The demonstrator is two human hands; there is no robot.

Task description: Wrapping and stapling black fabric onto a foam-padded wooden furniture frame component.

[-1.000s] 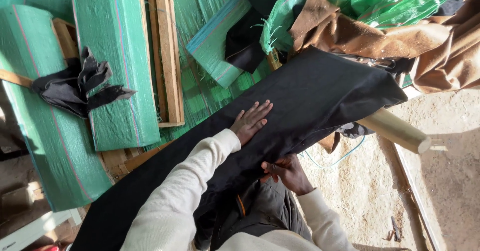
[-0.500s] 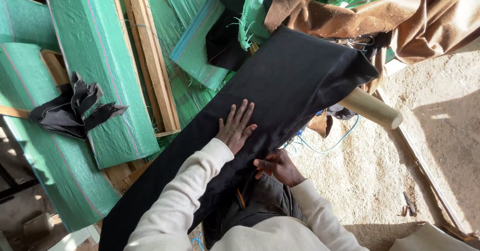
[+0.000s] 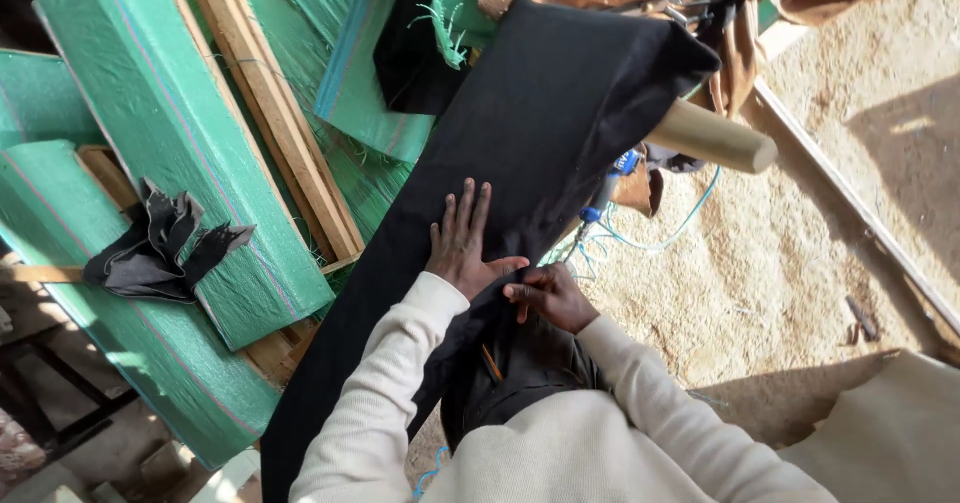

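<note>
Now left hand (image 3: 462, 245) flat, fingers spread wide on black cloth (image 3: 540, 113) — right hand (image 3: 548, 295) pinching its edge.

left hand (image 3: 462, 248) flat on black cloth (image 3: 540, 123), right hand (image 3: 548, 296) pinching edge

Your black cloth (image 3: 540, 133) looks matt and smooth, green woven plastic sheeting (image 3: 170, 133) has a slight sheen, bare rough wood slats (image 3: 270, 113), sandy gritty floor (image 3: 800, 253), smooth cardboard tube (image 3: 715, 138).

Upholstery workshop: green-wrapped frames (image 3: 170, 153) (wood-edged), sawdust floor (image 3: 800, 223).
</note>
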